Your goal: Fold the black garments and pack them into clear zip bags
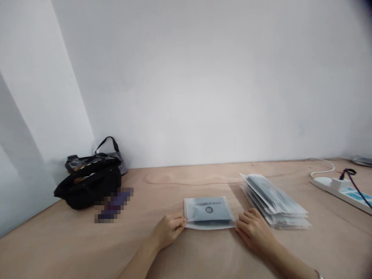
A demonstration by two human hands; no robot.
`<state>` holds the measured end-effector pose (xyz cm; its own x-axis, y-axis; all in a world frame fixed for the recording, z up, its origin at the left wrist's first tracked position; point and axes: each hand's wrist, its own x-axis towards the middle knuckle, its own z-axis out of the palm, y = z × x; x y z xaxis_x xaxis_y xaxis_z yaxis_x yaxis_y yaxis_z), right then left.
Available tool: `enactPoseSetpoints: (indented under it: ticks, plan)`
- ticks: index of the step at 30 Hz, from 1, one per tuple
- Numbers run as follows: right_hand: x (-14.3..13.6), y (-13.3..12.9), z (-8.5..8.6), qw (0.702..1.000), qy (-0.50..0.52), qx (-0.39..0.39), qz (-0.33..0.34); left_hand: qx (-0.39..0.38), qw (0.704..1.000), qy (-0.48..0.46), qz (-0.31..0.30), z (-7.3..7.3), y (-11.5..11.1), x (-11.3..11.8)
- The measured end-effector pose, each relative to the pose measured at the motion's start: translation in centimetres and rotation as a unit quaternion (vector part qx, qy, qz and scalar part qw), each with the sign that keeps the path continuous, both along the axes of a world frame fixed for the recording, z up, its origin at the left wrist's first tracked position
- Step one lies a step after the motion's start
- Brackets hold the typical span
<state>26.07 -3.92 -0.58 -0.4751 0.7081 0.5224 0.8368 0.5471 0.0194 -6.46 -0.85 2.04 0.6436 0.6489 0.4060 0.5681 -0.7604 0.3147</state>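
A translucent plastic pouch lies flat on the wooden table, its printed lettering upside down and something dark inside. My left hand pinches the pouch's near left corner between thumb and fingers. At the near right corner, my right hand is closed on the pouch's edge. The near edge of the pouch stretches between both hands. To the right of my right hand sits a stack of several similar pouches, fanned a little.
On the wooden table, a black bag stands at the left with a bottle and a striped bag by it. A blurred dark item lies nearby. At the right is a white power strip with cables.
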Motion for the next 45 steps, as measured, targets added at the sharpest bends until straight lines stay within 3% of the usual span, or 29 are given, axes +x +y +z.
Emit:
enactPoseSetpoints:
  ticks: [4,8,14,18,23,28,36,41,43,45]
  plan:
    - [-0.2,-0.7,1.6,0.996,0.035,-0.078,0.004,-0.023,1.000,0.012,0.010,1.4,-1.1,0.4]
    - [-1.7,0.3,2.9,0.986,0.037,-0.139,0.086,-0.004,0.997,0.061,0.036,2.0,-1.1,2.6]
    - [-3.8,3.7,2.3,0.954,-0.040,-0.255,0.150,-0.051,0.985,0.156,0.058,0.6,0.4,6.5]
    - [-3.9,4.6,1.7,0.942,-0.040,-0.293,0.160,-0.098,0.979,0.173,0.055,-0.6,1.1,6.4]
    - [-4.1,4.5,1.3,0.941,-0.023,-0.300,0.153,-0.101,0.981,0.162,0.034,-1.3,1.3,5.8]
    - [-4.3,3.8,1.4,0.957,0.003,-0.258,0.131,-0.062,0.988,0.137,0.034,-1.9,1.3,5.6]
    - [-3.8,3.2,1.5,0.980,0.114,-0.101,0.132,-0.020,0.997,0.066,0.045,-1.6,1.4,4.7]
    - [-3.0,4.0,1.7,0.979,0.151,0.055,0.122,0.029,0.987,-0.048,0.151,-2.5,2.5,3.9]
    - [-2.1,4.0,2.5,0.975,0.171,0.121,0.072,0.005,0.976,-0.071,0.204,-3.0,2.8,3.6]
    - [-0.8,3.8,3.6,0.963,0.195,0.185,-0.003,-0.046,0.970,-0.028,0.237,-3.3,2.9,3.4]
